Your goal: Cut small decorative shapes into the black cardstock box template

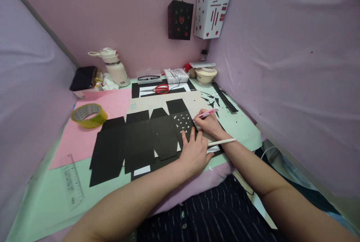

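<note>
My right hand [208, 124] pinches a slim pink pen-shaped craft knife [207, 113], its tip against the right edge of a black card panel dotted with small cut-out shapes [183, 122]. That panel is part of a long black card sheet [137, 137] with several tabbed panels. My left hand [195, 150] lies spread on the lower part of the cut-out panel, close to the right hand. A white pencil [223, 142] sticks out from the left hand's thumb side and crosses over my right wrist; whether the fingers grip it is unclear. Under the card is a pale board [140, 104].
Yellow tape roll [89, 116] and clear ruler [72, 182] lie left. Red-handled scissors [162, 89], a marker box [176, 75] and a white bottle [116, 70] stand at the back. Black scraps [212, 101] lie right. Black [180, 20] and white [213, 14] lanterns hang above.
</note>
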Action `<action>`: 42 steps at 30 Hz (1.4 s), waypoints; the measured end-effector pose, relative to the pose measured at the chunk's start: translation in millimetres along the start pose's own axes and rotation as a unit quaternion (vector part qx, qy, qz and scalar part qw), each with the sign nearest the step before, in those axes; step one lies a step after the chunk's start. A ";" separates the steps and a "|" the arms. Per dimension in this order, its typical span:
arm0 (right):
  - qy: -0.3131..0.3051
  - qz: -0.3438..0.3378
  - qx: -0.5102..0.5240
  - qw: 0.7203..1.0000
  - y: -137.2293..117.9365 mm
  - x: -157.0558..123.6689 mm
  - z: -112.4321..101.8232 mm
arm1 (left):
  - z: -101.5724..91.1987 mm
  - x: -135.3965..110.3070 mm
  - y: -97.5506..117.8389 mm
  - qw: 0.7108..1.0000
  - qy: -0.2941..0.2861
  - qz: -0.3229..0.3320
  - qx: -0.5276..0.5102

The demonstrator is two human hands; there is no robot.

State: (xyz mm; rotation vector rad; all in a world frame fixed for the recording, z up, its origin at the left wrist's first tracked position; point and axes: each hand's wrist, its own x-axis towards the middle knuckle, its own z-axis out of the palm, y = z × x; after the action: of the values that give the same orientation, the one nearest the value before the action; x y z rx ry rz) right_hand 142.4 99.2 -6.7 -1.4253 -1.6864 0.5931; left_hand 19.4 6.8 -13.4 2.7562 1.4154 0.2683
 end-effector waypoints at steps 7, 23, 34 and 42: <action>-0.002 -0.004 -0.005 1.000 0.7 0.8 -0.3 | -0.4 -0.4 -0.5 1.000 0.004 0.005 0.000; -0.001 -0.035 0.010 0.999 6.1 0.4 1.0 | -0.2 -0.5 -0.4 1.000 0.002 0.006 -0.001; -0.007 -0.041 0.018 0.999 5.0 0.6 0.6 | -1.1 0.0 0.2 1.000 -0.002 0.003 -0.003; -0.011 -0.040 0.019 0.999 2.1 0.1 0.3 | -1.5 -0.3 0.1 1.000 -0.004 0.003 0.003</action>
State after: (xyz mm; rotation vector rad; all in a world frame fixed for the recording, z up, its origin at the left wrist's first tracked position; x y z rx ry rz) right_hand 143.3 99.9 -8.5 -1.3223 -1.7315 0.5959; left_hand 19.0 6.4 -12.0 2.7637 1.4077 0.2543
